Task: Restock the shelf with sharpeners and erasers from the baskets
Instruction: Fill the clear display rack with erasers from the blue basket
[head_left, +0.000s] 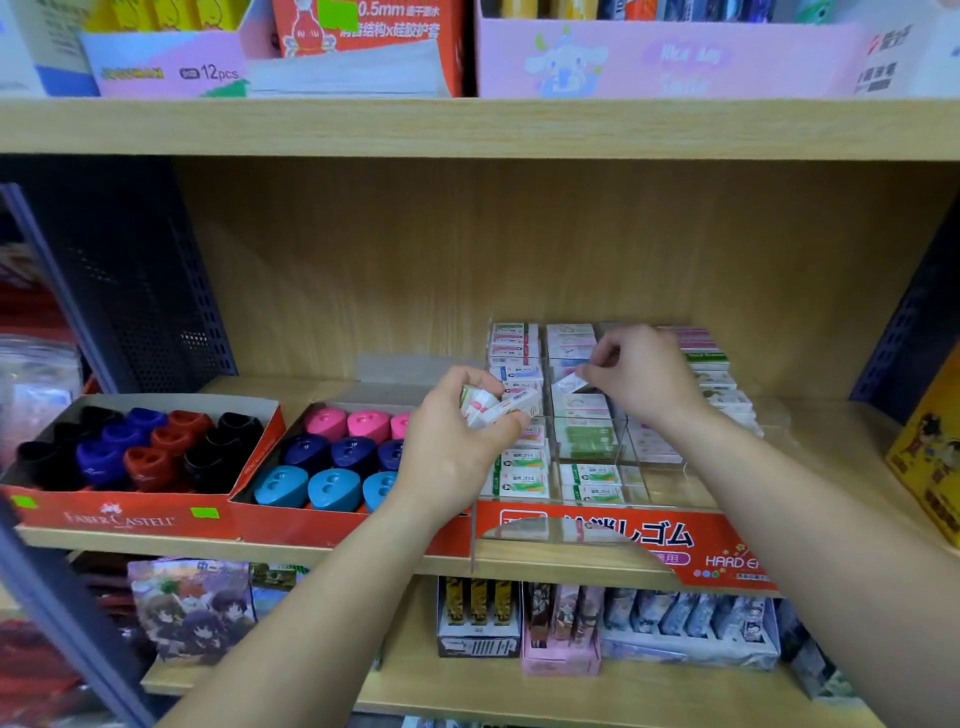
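Left box (130, 517): twelve sharpeners (150, 457); six black, three blue, three red.
Middle box (291, 527): nine more visible; three each of light blue, navy and pink.
Clear case (665, 483): boxed erasers (522, 480) in compartments.
Left hand (457, 436): grasps several loose erasers (493, 405) beside the case.
Right hand (641, 374): pinches a single eraser (569, 383) above the case's rear rows.

Small boxed erasers (524, 475) lie in rows right of colourful sharpeners (332, 452).

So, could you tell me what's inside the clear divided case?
Stacks of boxed erasers. The right hand pinches one above them; the left hand, holding several, hides part of the left side.
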